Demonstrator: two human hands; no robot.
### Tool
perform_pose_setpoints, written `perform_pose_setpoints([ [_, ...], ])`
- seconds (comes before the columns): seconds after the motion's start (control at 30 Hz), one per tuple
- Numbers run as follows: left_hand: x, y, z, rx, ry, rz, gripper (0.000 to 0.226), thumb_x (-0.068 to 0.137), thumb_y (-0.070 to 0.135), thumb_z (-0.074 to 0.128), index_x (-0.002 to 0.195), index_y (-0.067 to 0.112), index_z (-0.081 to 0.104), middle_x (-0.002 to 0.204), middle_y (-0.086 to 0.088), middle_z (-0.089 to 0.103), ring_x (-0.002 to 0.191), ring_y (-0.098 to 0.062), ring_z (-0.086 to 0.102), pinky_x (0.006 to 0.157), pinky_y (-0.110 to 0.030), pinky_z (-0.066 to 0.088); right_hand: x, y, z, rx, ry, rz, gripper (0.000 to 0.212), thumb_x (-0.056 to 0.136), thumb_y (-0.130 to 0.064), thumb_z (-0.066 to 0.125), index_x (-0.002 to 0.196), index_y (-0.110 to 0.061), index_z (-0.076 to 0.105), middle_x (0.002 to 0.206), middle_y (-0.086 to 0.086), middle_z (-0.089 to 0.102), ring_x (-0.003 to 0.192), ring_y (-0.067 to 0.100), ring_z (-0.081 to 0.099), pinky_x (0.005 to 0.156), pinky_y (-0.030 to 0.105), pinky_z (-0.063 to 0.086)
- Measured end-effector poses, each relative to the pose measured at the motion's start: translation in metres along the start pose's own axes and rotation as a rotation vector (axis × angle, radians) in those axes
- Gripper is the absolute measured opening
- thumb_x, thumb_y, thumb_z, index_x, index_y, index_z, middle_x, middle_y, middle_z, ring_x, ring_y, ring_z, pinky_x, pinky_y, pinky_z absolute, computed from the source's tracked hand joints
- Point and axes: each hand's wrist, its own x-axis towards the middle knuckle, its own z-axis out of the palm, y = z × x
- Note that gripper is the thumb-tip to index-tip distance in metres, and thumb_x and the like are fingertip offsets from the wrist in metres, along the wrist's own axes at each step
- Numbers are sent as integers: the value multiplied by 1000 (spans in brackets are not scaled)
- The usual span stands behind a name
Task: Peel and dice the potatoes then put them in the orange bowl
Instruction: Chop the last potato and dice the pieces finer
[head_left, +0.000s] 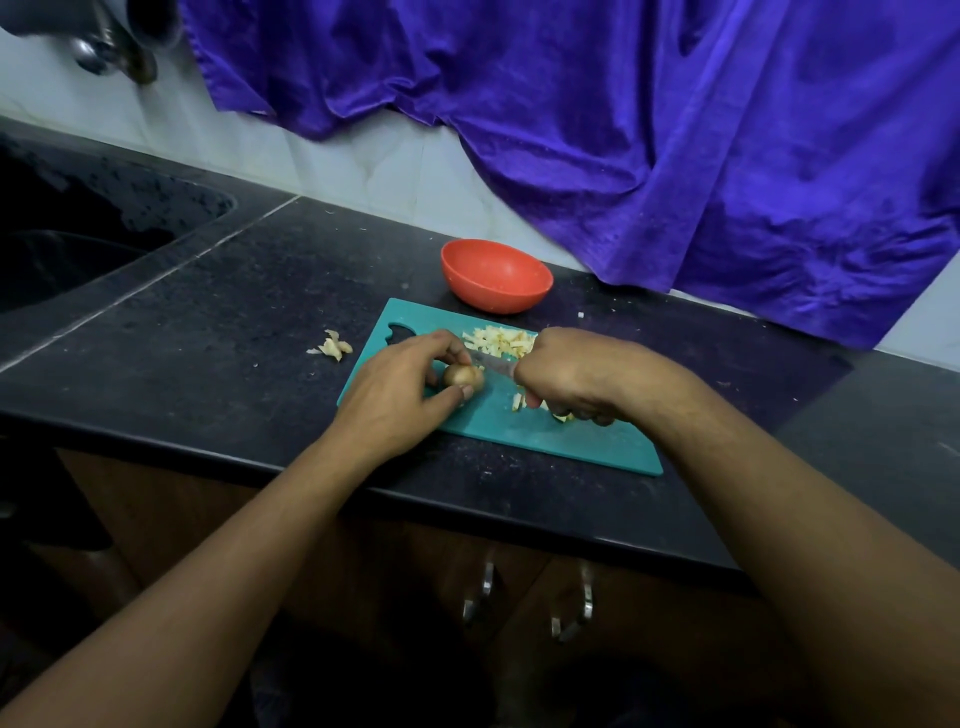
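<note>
A small brown potato (462, 375) sits on the teal cutting board (587, 441). My left hand (400, 384) pinches it between thumb and fingertips. My right hand (576, 371) grips a knife handle, and the blade (493, 362) lies against the potato's far right side. A pile of diced potato (498, 340) lies on the board's far part, with a few more pieces (518, 402) under my right hand. The orange bowl (496, 275) stands just beyond the board and looks empty.
Potato peels (332, 345) lie on the black counter (234, 322) left of the board. A dark sink (78, 244) is at the far left with a tap (111, 49) above. A purple cloth (649, 130) hangs on the wall. Cabinet handles (483, 592) are below the counter edge.
</note>
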Motion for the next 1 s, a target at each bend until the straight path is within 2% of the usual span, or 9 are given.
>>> perform_pose_setpoints([
  [0.2,-1,0,0,-43,15,-24,34,78,33,86,104,38,65,103,19,66,90,0,61,76,-28,51,-4,-1,-2,12,-33,9,25,96,-20,47,84,-13,69,65,4,56,51,19,46,51,27,39],
  [0.43,-1,-1,0,-36,34,-15,30,78,34,87,103,35,70,98,20,65,88,3,60,72,-17,42,-6,-2,-1,13,-37,2,26,97,-19,46,85,-12,68,62,3,55,50,18,44,50,26,37],
  [0.6,0,1,1,48,52,-47,21,87,48,75,102,33,75,93,18,70,86,-1,62,73,-28,49,-7,-1,-3,9,-33,-5,26,97,-20,47,88,-11,70,67,5,57,54,20,47,53,29,39],
  [0.73,2,0,2,92,22,-10,20,93,40,70,111,32,75,101,14,67,90,-6,60,79,-33,50,-9,0,-3,5,-36,-2,24,96,-18,48,88,-12,69,66,5,57,53,19,46,52,27,39],
  [0.83,3,-2,2,92,19,-13,24,95,38,69,118,32,72,105,12,65,92,-7,59,79,-31,48,-10,1,-1,5,-48,-8,23,96,-19,47,86,-12,67,66,5,56,51,18,44,50,26,37],
  [0.93,3,-2,1,55,32,-32,21,93,34,70,114,32,70,105,15,67,88,-2,61,80,-31,53,-11,1,0,-2,-56,-14,27,98,-22,44,85,-12,66,68,6,56,52,20,43,51,27,37],
  [1.0,2,-2,2,45,35,-45,20,90,41,73,108,34,68,102,17,68,86,0,61,78,-32,54,-12,0,1,-5,-57,-13,30,99,-24,44,84,-11,66,68,6,56,53,20,44,52,28,37],
])
